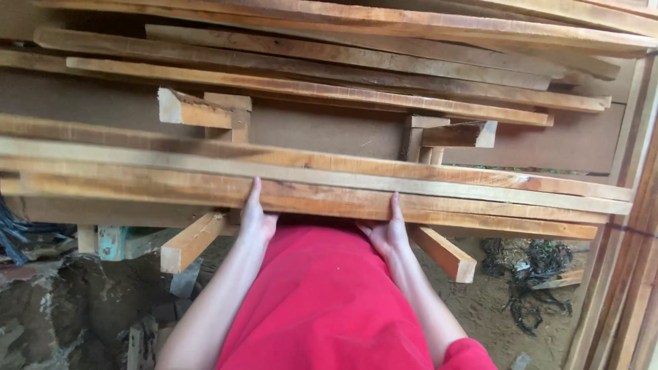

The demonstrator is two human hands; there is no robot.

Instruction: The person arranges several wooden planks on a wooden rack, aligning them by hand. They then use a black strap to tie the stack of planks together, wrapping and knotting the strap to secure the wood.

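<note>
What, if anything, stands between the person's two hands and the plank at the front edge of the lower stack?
Nothing visible does. The left hand and the right hand both rest directly on the front plank, thumbs up against its face. More planks lie behind it, not between.

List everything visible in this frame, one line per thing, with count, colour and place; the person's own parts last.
Lower stack of planks: several long boards, pale to orange-brown, lying across the middle of the frame.
Upper stack of planks: several, brown, across the top on a higher level.
Rack cross-arms: four short ends in view, light wood, two under each stack.
Backing board: one, dull brown, behind the rack.
Upright timbers: a few, brown, at the right edge.
Tangled cord: one dark heap, on the dirt floor at lower right.
Red garment: one, on the person, lower centre.
Left hand: one, gripping the front edge of the lowest plank.
Right hand: one, gripping the same edge.
</note>
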